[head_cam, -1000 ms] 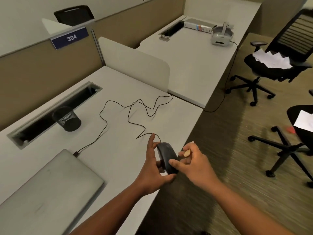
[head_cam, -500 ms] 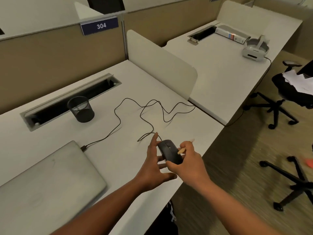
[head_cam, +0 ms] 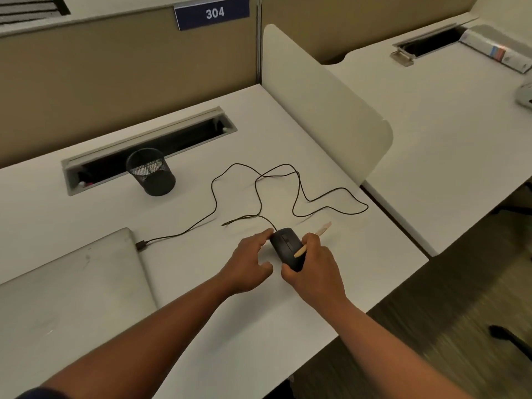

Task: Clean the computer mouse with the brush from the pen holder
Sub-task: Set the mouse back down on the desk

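Near the mesh pen holder (head_cam: 151,171), the light, smooth computer mouse (head_cam: 286,246) sat pinched at its sides: left hand (head_cam: 250,264) fingers loosely spread, right hand (head_cam: 312,264) seemingly clamped on mouse and brush (head_cam: 314,238).

R hand (head_cam: 315,266) grips mouse (head_cam: 285,244) + brush (head_cam: 313,237) on desk (head_cam: 288,326); L hand (head_cam: 249,264) touching mouse.

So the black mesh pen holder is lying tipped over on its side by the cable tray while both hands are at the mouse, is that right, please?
Not quite: the pen holder stands upright, open end up, by the cable tray, as the head view shows. The rest holds: the left hand touches the mouse and the right hand grips it together with the brush.
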The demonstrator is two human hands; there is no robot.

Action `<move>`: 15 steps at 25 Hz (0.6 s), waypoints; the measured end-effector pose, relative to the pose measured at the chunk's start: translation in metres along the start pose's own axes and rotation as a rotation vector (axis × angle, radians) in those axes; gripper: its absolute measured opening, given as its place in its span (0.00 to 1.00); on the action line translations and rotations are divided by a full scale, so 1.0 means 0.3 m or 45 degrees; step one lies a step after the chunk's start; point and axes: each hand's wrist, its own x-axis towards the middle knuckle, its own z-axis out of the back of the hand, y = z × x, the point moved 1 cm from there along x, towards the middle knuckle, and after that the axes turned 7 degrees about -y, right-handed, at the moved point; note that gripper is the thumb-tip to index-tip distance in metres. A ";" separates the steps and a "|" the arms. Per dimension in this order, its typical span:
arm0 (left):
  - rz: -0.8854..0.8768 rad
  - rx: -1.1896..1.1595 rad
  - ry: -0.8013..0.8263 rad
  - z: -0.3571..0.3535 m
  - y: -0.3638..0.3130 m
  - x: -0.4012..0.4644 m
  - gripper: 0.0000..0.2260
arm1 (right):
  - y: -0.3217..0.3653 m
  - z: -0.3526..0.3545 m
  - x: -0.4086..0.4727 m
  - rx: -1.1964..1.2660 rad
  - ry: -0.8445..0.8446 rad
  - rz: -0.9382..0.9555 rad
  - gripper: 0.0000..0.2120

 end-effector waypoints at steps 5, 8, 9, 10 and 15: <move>0.038 0.037 -0.018 -0.010 -0.017 0.097 0.35 | -0.029 -0.025 0.081 0.009 0.033 -0.019 0.29; 0.056 0.056 -0.047 -0.020 -0.021 0.121 0.33 | -0.042 -0.032 0.102 0.030 0.055 -0.017 0.28; 0.058 0.056 -0.062 -0.022 -0.022 0.125 0.32 | -0.045 -0.034 0.106 0.038 0.063 -0.016 0.29; 0.060 0.050 -0.074 -0.025 -0.023 0.127 0.32 | -0.047 -0.036 0.109 0.040 0.067 -0.016 0.29; 0.084 0.011 -0.104 -0.033 -0.018 0.133 0.30 | -0.055 -0.045 0.117 0.036 0.057 -0.001 0.30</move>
